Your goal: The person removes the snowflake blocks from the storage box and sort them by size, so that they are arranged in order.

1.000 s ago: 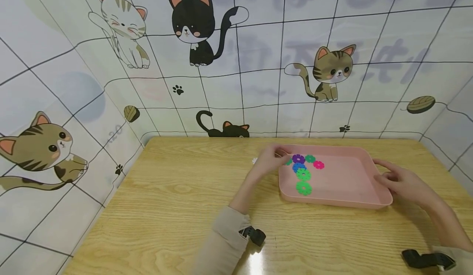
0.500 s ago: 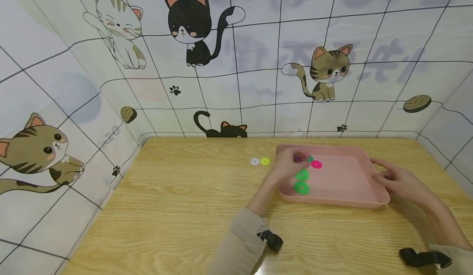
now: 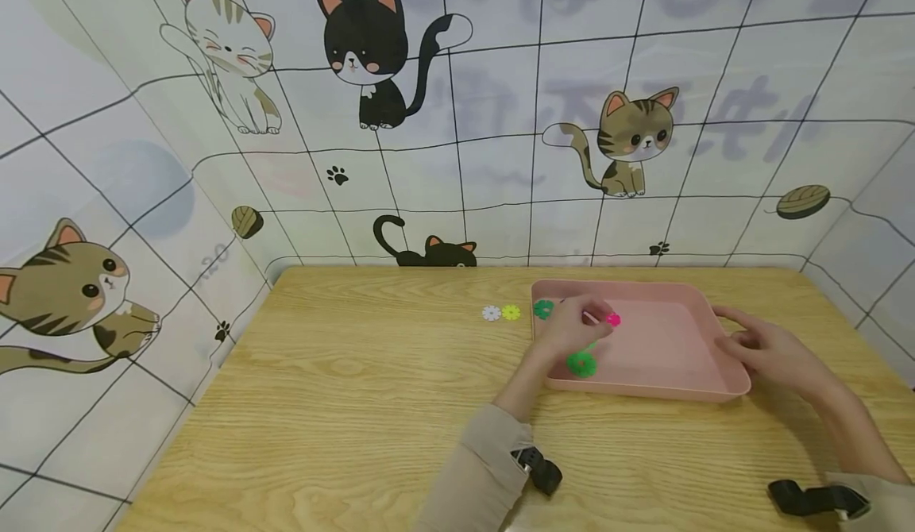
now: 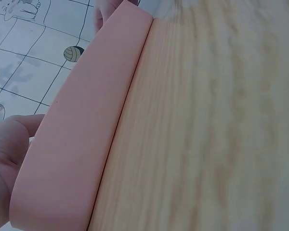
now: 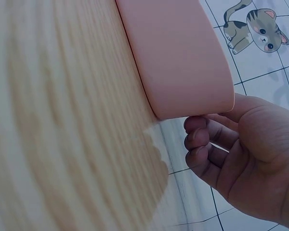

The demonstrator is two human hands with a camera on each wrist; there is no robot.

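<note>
A shallow pink tray (image 3: 679, 341) stands on the wooden table with flower-shaped plastic discs inside. My left hand (image 3: 572, 325) reaches over its left part, thumb and fingertips bent at a bright pink flower disc (image 3: 614, 320). Whether they pinch it cannot be made out. Beside that hand lie a dark green disc (image 3: 543, 310) and a bright green disc (image 3: 582, 364); the hand covers other discs. My right hand (image 3: 775, 353) grips the tray's right side; in the right wrist view its fingers (image 5: 196, 139) curl at the tray's end. In the left wrist view the tray's wall hides the left fingertips.
A white flower disc (image 3: 491, 313) and a yellow one (image 3: 511, 312) lie on the table (image 3: 343, 389) left of the tray. Behind the table rises a wall (image 3: 493, 175) covered in a cat print, with another at the left.
My left hand has moved right, from the tray's left edge across the discs to the bright pink one. The yellow disc and the dark green disc have come into view. My right hand keeps its grip.
</note>
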